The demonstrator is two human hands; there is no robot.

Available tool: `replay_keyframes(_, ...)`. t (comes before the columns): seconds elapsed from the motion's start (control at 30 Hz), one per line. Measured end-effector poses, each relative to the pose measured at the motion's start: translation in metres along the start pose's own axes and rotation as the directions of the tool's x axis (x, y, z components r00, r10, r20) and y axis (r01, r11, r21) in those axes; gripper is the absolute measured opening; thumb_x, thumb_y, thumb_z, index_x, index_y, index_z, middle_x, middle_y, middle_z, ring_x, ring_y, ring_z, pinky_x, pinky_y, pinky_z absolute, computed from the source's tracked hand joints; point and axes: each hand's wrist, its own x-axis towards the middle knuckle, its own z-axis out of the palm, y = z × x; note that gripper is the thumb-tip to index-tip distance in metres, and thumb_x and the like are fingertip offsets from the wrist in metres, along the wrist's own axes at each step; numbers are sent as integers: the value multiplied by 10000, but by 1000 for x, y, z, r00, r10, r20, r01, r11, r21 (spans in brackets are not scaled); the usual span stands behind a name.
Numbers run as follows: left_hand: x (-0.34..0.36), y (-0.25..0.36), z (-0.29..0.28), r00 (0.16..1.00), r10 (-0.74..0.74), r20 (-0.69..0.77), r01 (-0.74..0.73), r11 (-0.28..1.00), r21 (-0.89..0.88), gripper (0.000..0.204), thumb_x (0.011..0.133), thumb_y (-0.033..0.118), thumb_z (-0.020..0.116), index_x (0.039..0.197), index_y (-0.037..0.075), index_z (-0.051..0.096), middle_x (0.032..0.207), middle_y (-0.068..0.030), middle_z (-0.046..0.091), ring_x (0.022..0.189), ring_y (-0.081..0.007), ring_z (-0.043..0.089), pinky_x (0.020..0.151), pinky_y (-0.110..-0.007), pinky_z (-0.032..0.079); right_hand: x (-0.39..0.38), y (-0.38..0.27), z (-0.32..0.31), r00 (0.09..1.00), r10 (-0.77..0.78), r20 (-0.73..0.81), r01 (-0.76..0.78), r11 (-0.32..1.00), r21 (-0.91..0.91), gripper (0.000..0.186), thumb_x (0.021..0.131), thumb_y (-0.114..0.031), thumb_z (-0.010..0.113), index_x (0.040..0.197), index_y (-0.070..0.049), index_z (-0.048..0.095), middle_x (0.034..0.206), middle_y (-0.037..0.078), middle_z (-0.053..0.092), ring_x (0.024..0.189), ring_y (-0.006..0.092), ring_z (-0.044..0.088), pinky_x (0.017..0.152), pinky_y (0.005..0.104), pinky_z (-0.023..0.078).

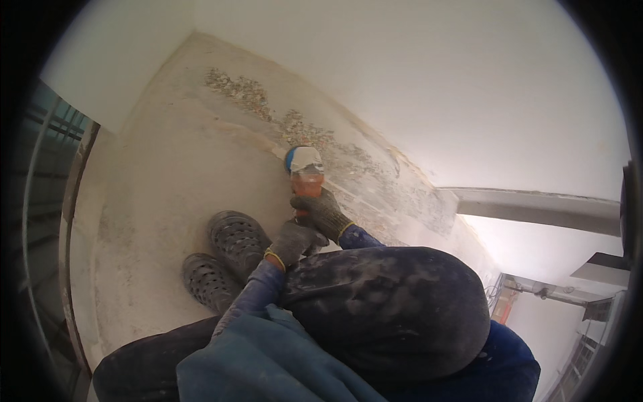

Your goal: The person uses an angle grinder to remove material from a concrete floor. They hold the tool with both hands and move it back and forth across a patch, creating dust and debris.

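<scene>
Right hand [324, 213] clamped round orange grinder [309, 185]; left hand [293, 243] at its rear, grip unclear.

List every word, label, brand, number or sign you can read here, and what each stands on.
No text can be read anywhere in this picture.
Orange power tool in the gloved right hand: too blurred to read any marking.
Dark shoes: no lettering seen.
White wall: no sign seen.
Small reddish thing at lower right: too small to tell.
</scene>
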Motion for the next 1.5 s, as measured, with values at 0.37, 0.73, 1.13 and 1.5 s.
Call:
replay_keyframes(0.37,11,-6,2,999,-42,23,35,967,254,453,817,248,865,1210,72,725,1128,-145,762,1023,-243,744,867,-356,582,7,28,-12,998,-62,32,54,978,199,416,807,-160,889,1160,-62,693,948,83,709,793,217,709,659,388,590)
replay_keyframes(0.73,3,9,3,984,-154,-89,146,986,-84,350,778,79,885,1093,22,743,883,-89,761,714,-192,709,626,-352,571,6,5,0,999,-36,37,38,998,-53,452,796,-217,876,1162,-38,680,957,85,718,840,231,718,714,408,602)
replay_keyframes(1.13,9,6,-2,986,-109,-124,105,994,-43,289,769,37,861,1030,7,741,836,-113,750,658,-188,697,552,-353,538,22,10,2,988,-117,103,127,988,-88,381,817,-203,860,1118,-42,691,974,83,708,816,221,725,672,391,608)
replay_keyframes(1.5,-1,2,-2,969,246,14,-236,909,344,272,835,120,827,1073,17,743,907,-69,748,756,-156,701,676,-317,568,3,1,6,999,-33,-6,33,999,16,370,797,-174,873,1098,-45,701,964,85,715,891,213,726,764,387,602)
